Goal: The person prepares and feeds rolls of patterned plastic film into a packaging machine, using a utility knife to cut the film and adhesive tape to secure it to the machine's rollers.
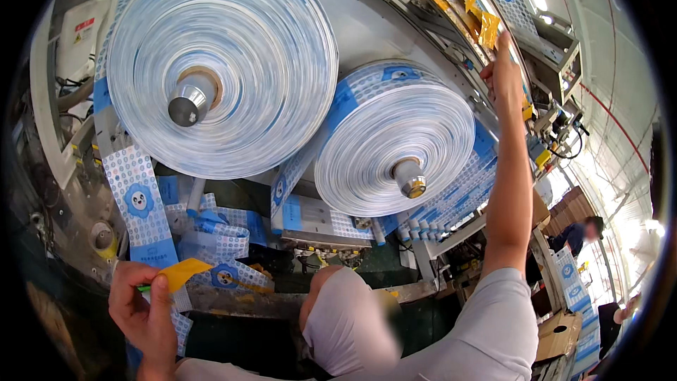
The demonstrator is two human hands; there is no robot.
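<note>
Left hand [141, 307] pinches a yellow tape piece [182, 273] beside the printed film strip [141, 208], while the right hand [504, 74], fingers curled, reaches the yellow tape [486, 28] above the smaller film roll [395, 137].

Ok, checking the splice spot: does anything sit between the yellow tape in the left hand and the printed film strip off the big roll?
Nothing visible does. The left hand pinches the yellow tape piece right at the lower end of the printed film strip, where the two overlap.
</note>
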